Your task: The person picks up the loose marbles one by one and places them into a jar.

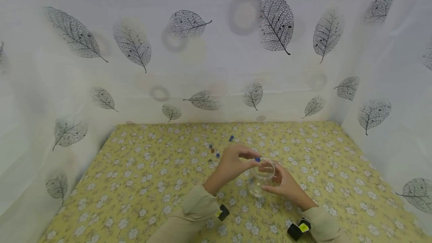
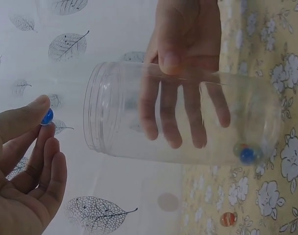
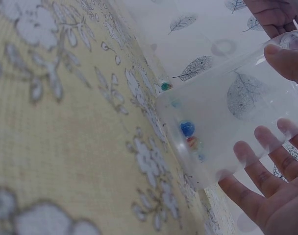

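Observation:
My left hand [image 1: 234,162] pinches a blue marble [image 2: 47,116] between thumb and fingertips, just above the mouth of a clear jar [image 1: 258,188]. In the left wrist view the marble is outside the rim, a short way off it. My right hand [image 1: 285,186] grips the jar round its side, thumb on one face and fingers spread along the other. Through the wall, a blue marble [image 3: 187,129] and a reddish marble [image 3: 192,142] show at the jar's bottom. The jar stands mouth up, close over the tablecloth.
Several loose marbles lie on the yellow flowered tablecloth [image 1: 135,179] beyond my left hand, among them a blue marble [image 1: 218,155], a reddish-brown marble [image 1: 212,150] and a farther blue marble [image 1: 231,138]. White leaf-printed curtains [image 1: 216,66] enclose the table's back and sides.

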Available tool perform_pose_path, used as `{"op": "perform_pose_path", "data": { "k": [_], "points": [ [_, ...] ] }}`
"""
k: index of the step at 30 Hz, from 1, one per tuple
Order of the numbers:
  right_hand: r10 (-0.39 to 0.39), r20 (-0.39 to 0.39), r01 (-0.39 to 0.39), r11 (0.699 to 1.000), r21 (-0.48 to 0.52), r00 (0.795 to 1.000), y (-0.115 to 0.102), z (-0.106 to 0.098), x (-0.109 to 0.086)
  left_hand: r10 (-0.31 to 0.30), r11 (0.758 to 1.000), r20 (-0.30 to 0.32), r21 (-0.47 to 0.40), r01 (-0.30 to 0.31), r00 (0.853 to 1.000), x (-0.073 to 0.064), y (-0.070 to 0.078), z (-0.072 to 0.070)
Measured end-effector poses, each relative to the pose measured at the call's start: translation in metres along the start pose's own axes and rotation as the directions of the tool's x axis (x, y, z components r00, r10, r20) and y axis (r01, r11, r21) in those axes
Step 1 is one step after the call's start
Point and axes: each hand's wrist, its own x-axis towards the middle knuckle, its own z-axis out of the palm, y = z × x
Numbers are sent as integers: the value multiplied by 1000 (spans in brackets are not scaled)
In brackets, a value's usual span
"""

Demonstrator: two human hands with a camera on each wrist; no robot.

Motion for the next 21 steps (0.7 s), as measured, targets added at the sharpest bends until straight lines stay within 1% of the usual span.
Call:
{"op": "perform_pose_path", "data": {
  "k": [4, 8, 11, 16, 21],
  "points": [
    [25, -4, -25, 1000, 0, 1000, -2, 0, 0, 16, 1000, 31, -4, -16, 999, 0, -2, 4],
    [33, -5, -33, 999, -7, 999, -3, 1, -1, 11, 1000, 54, -10, -11, 998, 0, -2, 6],
    [44, -7, -44, 999, -3, 999, -3, 1, -1, 2, 1000, 60, 0, -2, 998, -1, -1, 7],
    [38, -5, -38, 999, 2, 999, -3, 1, 0, -11, 1000, 63, 11, 10, 998, -2, -1, 8],
    [33, -10, -33, 999, -2, 999, -3, 1, 0, 24, 999, 61, 40, -26, 998, -2, -4, 9]
  ]
}}
